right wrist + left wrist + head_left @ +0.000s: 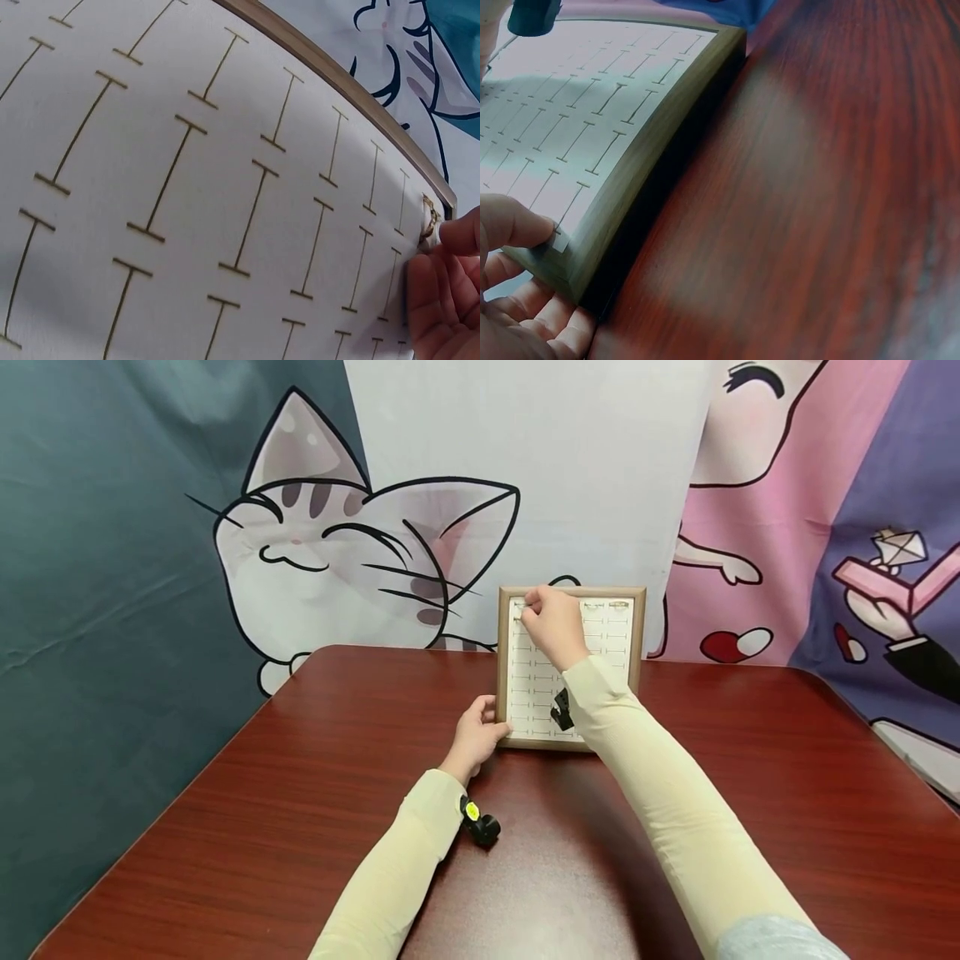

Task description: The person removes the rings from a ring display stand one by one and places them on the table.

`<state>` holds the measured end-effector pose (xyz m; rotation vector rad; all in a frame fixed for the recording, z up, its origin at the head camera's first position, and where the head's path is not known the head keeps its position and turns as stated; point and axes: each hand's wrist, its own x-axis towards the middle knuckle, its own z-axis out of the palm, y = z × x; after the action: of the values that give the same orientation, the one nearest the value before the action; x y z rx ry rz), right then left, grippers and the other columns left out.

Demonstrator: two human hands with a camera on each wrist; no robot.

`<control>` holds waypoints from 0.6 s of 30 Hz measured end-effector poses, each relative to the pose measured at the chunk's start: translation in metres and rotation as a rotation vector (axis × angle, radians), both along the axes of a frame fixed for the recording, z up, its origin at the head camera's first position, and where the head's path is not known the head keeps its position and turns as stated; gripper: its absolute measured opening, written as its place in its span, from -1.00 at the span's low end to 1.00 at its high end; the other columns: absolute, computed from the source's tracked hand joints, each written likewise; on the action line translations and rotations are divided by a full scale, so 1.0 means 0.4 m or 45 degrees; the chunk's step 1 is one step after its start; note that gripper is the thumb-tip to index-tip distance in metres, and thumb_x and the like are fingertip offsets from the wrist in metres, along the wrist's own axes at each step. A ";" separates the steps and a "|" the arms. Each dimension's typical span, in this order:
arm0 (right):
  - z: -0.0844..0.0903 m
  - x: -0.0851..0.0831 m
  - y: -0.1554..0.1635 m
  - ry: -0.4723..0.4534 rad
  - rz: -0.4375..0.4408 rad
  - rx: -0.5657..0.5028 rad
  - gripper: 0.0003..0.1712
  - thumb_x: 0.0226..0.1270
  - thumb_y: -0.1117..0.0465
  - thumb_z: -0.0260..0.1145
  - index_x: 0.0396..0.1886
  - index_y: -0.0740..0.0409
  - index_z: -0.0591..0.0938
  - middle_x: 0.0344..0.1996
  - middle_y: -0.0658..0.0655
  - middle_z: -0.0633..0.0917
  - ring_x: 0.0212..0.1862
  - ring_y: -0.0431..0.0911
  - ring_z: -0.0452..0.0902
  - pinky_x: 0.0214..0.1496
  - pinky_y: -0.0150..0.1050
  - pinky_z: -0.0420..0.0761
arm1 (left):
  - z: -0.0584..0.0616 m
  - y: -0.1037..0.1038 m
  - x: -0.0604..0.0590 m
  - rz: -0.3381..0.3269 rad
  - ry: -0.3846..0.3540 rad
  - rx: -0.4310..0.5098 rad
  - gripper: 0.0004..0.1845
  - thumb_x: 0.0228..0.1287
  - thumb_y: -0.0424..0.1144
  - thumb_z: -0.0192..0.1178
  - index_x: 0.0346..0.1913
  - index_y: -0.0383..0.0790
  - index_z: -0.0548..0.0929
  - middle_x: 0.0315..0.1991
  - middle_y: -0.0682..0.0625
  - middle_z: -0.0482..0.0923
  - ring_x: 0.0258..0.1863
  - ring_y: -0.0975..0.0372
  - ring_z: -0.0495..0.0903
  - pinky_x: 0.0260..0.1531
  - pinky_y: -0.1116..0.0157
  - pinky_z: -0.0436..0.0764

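A display board (532,664) with a wooden frame and a white face cut with rows of I-shaped slots stands upright on the table. My left hand (474,739) grips its lower left corner, thumb on the front and fingers behind the frame, as the left wrist view shows. At the upper left corner, my right hand (557,625) pinches a small gold-coloured piece of jewellery (430,214) against the board. The fingertips partly hide it, so its exact kind is unclear. Another small gold-coloured piece (618,604) sits in the top row at the right.
The dark red wooden table (315,793) reaches to a cloth backdrop (600,485) printed with cartoon figures just behind the board. Black wrist cameras (480,827) are strapped to both sleeves.
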<state>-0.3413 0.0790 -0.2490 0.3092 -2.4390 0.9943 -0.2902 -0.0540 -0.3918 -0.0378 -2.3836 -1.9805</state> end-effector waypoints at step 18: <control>0.002 -0.010 -0.026 -0.008 -0.156 0.026 -0.82 0.10 0.32 0.12 -0.29 0.20 0.60 -0.31 0.16 0.68 -0.30 0.03 0.56 -0.27 -0.12 0.51 | 0.003 -0.001 0.001 -0.011 0.019 -0.030 -0.49 0.05 -0.46 0.21 0.13 -0.23 0.42 -0.02 -0.20 0.52 -0.06 0.06 0.54 -0.18 0.28 0.54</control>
<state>-0.3455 0.0687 -0.2481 0.1617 -2.4425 0.9198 -0.2900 -0.0543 -0.3905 -0.0641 -2.4020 -1.9486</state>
